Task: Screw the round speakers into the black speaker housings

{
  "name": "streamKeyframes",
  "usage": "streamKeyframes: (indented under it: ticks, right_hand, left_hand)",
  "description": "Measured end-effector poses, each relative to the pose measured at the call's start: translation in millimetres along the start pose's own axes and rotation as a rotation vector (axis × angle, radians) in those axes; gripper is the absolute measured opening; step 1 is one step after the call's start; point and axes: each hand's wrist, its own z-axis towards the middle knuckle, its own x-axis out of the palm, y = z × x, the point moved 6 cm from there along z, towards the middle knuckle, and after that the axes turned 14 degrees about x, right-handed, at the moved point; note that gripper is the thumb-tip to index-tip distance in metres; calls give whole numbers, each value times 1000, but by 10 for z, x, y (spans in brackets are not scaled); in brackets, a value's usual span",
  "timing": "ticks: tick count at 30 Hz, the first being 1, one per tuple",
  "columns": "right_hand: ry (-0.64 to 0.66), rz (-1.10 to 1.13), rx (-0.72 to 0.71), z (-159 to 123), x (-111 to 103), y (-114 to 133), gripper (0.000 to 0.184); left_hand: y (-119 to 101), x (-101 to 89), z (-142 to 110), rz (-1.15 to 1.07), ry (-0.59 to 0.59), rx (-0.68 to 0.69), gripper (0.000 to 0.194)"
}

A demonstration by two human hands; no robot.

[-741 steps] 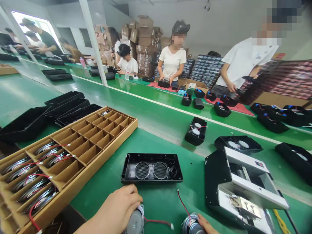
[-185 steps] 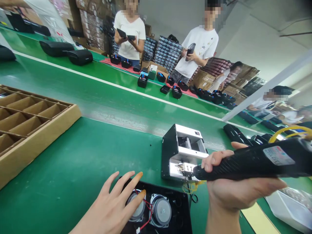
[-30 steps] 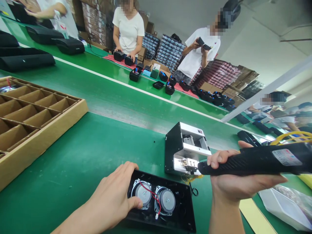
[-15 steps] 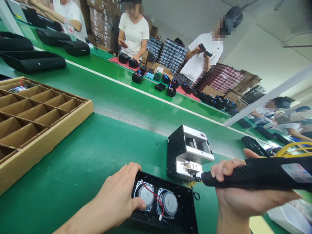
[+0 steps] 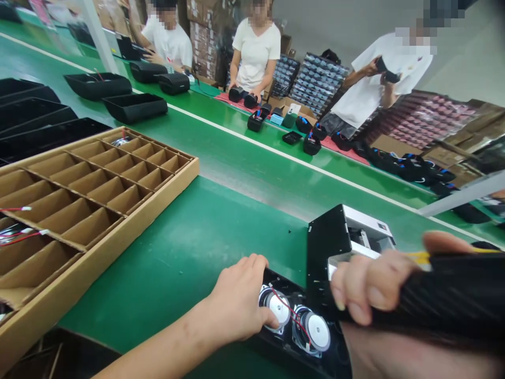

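My left hand (image 5: 240, 302) grips the left end of a black speaker panel (image 5: 282, 278), its thumb resting against one of two round silver speakers (image 5: 317, 331). Red wires with a white plug run across the speakers. In my right hand (image 5: 374, 289) is a black electric screwdriver (image 5: 457, 300), held level with fingers wrapped round its grip. The tool's tip is blurred and hard to make out above the panel's right part. Just behind it stands a black and white screw feeder (image 5: 327, 245), partly hidden by my right hand.
A cardboard tray (image 5: 169, 196) with dividers stands at left, a few wired speakers in its cells. Black housings (image 5: 136, 108) sit beyond it. Across the green conveyor (image 5: 236, 152), several people in white shirts handle dark parts. A tiny dark screw (image 5: 290, 231) lies beside the feeder.
The view has swung left, so more of the tray shows. My right hand and the screwdriver have come closer over the panel, now covering part of the feeder. My left hand keeps its hold.
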Motion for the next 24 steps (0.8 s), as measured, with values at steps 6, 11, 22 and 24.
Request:
streamKeyframes:
  ticks: [6,11,22,24]
  right_hand:
    - [130,25,68,101,408,-341,71]
    - [179,-28,90,168,448,-519,79]
    - [64,-50,80,237,393,-695,73]
    - [81,-46,57,249,403,-689,72]
  left_hand:
    - [-13,-30,15,7,0,-1,64]
    - [-12,-36,26,9,15,9,63]
    - [-14,-21,43,5,19,43,64]
    - [-12,-24,34,9,14,40,63]
